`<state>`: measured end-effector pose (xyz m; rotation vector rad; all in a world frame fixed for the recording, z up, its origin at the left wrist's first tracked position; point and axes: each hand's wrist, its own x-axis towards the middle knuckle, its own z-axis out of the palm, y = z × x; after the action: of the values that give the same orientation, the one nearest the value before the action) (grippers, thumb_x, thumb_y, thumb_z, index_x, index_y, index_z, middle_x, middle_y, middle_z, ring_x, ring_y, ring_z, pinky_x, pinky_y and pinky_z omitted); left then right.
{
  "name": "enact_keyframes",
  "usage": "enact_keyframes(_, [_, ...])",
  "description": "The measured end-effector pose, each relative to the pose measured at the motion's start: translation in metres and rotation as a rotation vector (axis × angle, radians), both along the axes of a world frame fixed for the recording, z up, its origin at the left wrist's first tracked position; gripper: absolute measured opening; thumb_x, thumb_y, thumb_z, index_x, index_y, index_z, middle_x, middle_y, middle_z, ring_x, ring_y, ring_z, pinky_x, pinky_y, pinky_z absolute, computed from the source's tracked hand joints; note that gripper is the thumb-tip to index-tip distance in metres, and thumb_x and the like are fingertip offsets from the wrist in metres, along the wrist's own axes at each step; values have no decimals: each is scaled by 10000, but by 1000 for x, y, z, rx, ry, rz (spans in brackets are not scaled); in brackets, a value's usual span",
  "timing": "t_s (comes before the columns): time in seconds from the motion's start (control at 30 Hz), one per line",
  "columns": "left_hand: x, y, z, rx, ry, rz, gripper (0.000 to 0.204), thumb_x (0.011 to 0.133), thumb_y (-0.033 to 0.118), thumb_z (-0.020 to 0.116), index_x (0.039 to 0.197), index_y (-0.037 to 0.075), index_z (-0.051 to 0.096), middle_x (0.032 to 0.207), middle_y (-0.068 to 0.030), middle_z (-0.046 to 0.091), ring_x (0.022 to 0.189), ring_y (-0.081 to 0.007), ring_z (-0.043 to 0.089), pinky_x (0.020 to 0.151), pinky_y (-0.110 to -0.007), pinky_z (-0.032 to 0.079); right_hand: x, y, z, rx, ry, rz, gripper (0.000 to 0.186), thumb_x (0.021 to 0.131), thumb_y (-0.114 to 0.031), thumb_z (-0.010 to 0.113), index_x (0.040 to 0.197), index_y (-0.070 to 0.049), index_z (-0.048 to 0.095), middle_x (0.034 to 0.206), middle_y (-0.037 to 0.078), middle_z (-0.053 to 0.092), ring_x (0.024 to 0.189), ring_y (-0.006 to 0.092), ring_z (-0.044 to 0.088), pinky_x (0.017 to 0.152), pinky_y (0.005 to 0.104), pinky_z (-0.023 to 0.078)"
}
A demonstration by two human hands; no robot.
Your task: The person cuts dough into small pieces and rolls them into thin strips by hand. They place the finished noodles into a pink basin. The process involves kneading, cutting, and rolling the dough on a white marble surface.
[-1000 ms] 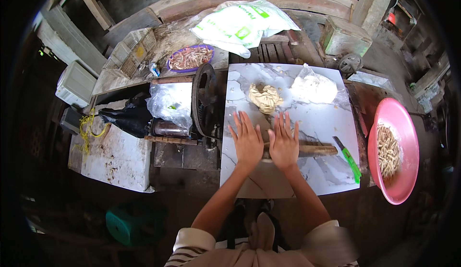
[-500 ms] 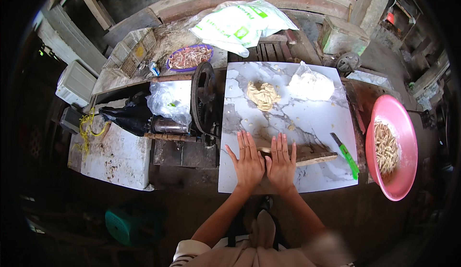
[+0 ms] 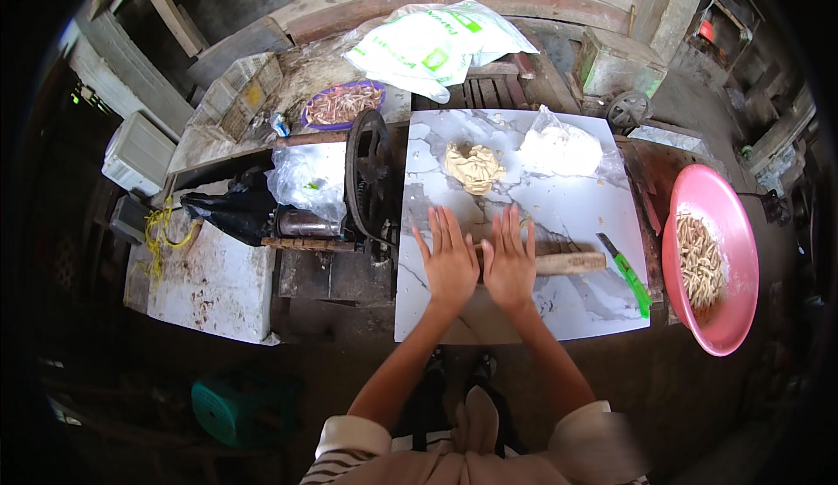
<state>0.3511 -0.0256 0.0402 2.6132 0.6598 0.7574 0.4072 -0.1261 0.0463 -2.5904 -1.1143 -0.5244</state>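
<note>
The left hand [image 3: 451,267] and right hand [image 3: 511,267] lay flat, palms down, fingers slightly spread, over a brown bar [image 3: 572,263] set crosswise on the marbled counter [image 3: 563,210]. Beyond them sat dough [image 3: 474,168] and a white-filled bag [image 3: 561,151]; rightward, a green knife [image 3: 630,281] lay near a pink basin [image 3: 740,240].

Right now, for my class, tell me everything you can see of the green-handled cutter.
The cutter is slim, with a bright green, plastic-looking handle and a narrow dark blade extended. It lies flat near the right edge of the marble-patterned board, slanting from blade tip at upper left to handle end at lower right. The blade sits close to the end of a wooden piece but apart from it; only the board touches the cutter.
</note>
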Motion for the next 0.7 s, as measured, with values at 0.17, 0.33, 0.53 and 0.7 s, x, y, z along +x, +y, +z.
enact_keyframes(0.17, [-52,-28,0,-3,95,-53,555,893,148,437,1378,-91,312,1402,-247,385,1377,-369,253,1099,-594,106,-50,-32,6,24,113,61,607,913,-312,460,1391,38,328,1466,185,312,1389,281,251,1127,466,191])
enact_keyframes(0.33, [-65,-19,3,-286,106,-231,469,943,165,419,1368,-24,364,1385,-204,416,1320,-368,338,1093,-542,199,-59,-58,10,52,282,232,628,841,-220,586,1385,-11,350,1403,182,374,1274,305,386,1082,455,276])
enact_keyframes(0.53, [-56,11,16,-689,-180,-326,345,984,210,417,1241,-3,504,1255,-219,524,1214,-373,445,1052,-429,300,-36,-66,15,80,154,378,487,783,-153,650,1236,-68,494,1129,112,511,1072,283,490,932,416,404])
enact_keyframes(0.7, [-51,19,18,-606,-165,-177,370,998,275,381,1218,13,523,1243,-183,536,1244,-374,417,1064,-486,248,-17,-59,35,100,220,417,371,804,-175,644,1144,-52,559,1079,104,537,1051,274,491,913,416,401])
